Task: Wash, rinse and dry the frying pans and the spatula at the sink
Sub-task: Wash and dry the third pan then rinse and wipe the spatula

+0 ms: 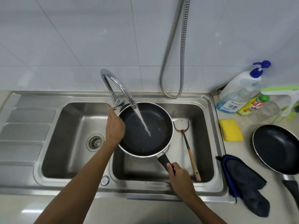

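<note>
At the centre of the frame, a round black non-stick frying pan with a silver rim (146, 129) is held over the right basin of a double stainless-steel sink (208, 101). The right hand (178, 177), lower centre-right, is clenched around the pan's black handle. The left hand (114, 125) rests on the pan's left rim just below the tap lever; whether its fingers grip the rim or the lever cannot be told. A curved chrome tap (116, 84) pours a stream of water (143, 122) into the pan. Just right of the pan, a metal spatula with a wooden handle (188, 143) lies in the same basin. On the counter at the right edge sit a second black frying pan (278, 147), a yellow sponge (231, 130), a dark blue cloth (244, 180) and plastic detergent bottles (237, 97).
</note>
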Demonstrator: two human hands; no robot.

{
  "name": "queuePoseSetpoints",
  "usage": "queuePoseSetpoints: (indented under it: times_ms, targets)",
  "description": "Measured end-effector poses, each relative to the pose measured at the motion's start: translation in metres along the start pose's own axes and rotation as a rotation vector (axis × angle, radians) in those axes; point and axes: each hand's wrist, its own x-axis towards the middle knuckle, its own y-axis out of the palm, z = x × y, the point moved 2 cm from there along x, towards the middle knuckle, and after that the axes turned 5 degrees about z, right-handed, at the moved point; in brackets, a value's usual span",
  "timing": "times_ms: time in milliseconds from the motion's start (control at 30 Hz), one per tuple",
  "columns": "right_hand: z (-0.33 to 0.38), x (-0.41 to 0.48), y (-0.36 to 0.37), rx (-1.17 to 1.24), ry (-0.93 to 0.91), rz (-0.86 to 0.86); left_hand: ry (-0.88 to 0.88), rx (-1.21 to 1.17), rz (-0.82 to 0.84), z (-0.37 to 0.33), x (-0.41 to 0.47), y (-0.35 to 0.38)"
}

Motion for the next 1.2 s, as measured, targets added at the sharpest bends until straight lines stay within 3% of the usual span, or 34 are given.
queuePoseSetpoints:
  times_ms: [300, 567, 800, 900, 1033, 1200]
  targets:
    - [0.002, -0.002, -0.005, -0.019, 0.023, 0.018, -0.198, -0.180, -0.022, -0.022, 0.006, 0.010]
    - [0.003, -0.003, -0.006, -0.032, 0.018, 0.019, -0.088, -0.133, -0.061, -0.045, 0.027, -0.003]
    - [-0.001, -0.005, -0.003, -0.056, 0.010, -0.009, -0.016, 0.169, 0.188, -0.049, 0.061, -0.025]
    - [-0.002, -0.007, -0.004, -0.067, 0.002, -0.022, 0.036, 0.012, 0.199, -0.035, 0.030, -0.031]
    - [-0.009, -0.017, -0.006, -0.070, -0.019, -0.046, -0.104, -0.176, 0.085, -0.008, -0.074, 0.003]
    - [-0.011, -0.035, -0.005, -0.046, 0.004, -0.064, -0.204, -0.221, 0.287, -0.006, -0.193, 0.070]
